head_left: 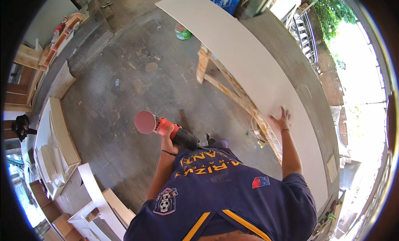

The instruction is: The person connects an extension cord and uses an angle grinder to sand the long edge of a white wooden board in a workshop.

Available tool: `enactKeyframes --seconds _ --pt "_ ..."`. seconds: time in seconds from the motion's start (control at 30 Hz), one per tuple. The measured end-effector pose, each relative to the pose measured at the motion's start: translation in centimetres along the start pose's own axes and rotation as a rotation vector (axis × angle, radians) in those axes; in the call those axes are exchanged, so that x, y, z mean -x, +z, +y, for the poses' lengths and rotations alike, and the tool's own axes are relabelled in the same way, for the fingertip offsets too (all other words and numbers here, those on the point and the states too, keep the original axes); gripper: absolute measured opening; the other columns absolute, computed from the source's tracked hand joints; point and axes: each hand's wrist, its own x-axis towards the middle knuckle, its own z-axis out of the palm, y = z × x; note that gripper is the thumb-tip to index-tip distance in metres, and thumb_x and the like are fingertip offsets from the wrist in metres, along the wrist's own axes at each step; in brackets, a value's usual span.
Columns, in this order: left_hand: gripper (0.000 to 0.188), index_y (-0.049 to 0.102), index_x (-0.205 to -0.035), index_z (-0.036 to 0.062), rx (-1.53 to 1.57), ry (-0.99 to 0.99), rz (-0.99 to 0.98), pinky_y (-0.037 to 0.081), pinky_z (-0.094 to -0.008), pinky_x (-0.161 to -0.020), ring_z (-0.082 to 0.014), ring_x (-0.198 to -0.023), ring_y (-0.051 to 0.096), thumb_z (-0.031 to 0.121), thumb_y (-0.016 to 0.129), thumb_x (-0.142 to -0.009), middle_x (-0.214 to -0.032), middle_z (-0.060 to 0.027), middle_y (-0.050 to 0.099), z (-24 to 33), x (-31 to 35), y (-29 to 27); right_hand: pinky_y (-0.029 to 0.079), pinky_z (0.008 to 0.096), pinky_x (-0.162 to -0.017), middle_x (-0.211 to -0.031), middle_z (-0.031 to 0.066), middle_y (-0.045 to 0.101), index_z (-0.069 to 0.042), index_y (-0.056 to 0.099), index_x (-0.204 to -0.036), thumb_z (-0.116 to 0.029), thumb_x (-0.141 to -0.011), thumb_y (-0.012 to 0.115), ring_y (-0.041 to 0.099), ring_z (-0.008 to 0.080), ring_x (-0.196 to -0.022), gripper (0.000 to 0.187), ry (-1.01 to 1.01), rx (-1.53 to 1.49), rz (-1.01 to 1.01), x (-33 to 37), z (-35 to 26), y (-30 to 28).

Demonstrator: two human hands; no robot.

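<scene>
My left hand (167, 138) is wrapped round a red and black cordless sander (176, 134), held out in front of my body. Its round, reddish sanding disc (145, 122) is turned up toward me. To the right, my right hand (282, 118) lies with fingers spread on a long white panel (249, 60), near its inner edge. The panel rests on a wooden trestle (232, 93) whose frame shows along that edge. The sander is apart from the panel.
A green can (182, 32) stands on the concrete floor (124, 74) by the panel's far part. White boards and cabinet parts (56, 147) lean at the left. A blue bin (224, 0) is at the far end. A coil (258, 131) lies below the trestle.
</scene>
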Motion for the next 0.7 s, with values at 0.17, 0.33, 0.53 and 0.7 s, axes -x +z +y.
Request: enactKeyframes --seconds 0.17,0.33,0.53,0.7 --pt "0.033 0.050 -0.107 0.0047 0.018 -0.018 -0.034 0.050 -0.0395 -0.083 -0.0248 -0.092 0.060 0.016 0.067 -0.080 -0.096 -0.0081 0.058 7.0 -3.0 -0.8 0.024 0.0636 -0.099 -0.143 0.0186 0.032 -0.012 0.041 -0.133 -0.056 -0.081 0.057 0.022 0.0389 -0.134 0.071 0.167 -0.060 0.346 5.2 -8.9 2.9" --pt "0.042 0.046 -0.115 0.0046 -0.004 -0.099 -0.197 0.048 -0.0424 -0.088 -0.0270 -0.099 0.057 0.015 0.066 -0.079 -0.101 -0.0093 0.056 12.4 -7.6 2.6 0.044 0.0383 -0.088 -0.109 0.0187 0.059 -0.001 0.056 -0.112 -0.026 -0.083 0.065 0.056 0.0348 -0.101 0.040 -0.612 -0.595 0.176 11.2 -27.0 6.5" --pt "0.051 0.042 -0.124 0.0032 -0.265 -0.219 -0.499 0.046 -0.0364 -0.089 -0.0247 -0.103 0.056 0.012 0.065 -0.079 -0.112 -0.0132 0.054 15.4 -14.2 9.8 0.038 0.0308 -0.096 -0.121 0.0133 0.055 0.003 0.041 -0.131 -0.042 -0.085 0.062 0.050 0.0188 -0.112 0.068 -0.598 -1.222 -0.965 12.5 -40.9 4.3" --pt "0.065 0.036 -0.134 0.0012 -0.717 -0.084 -0.823 0.040 -0.0351 -0.096 -0.0203 -0.110 0.050 0.012 0.067 -0.078 -0.124 -0.0127 0.049 16.4 -21.9 15.9 0.045 0.0287 -0.086 -0.106 0.0066 0.059 0.001 0.046 -0.125 -0.030 -0.067 0.081 0.054 0.0140 -0.098 0.075 -0.562 -1.278 -0.887 6.3 -46.0 4.8"
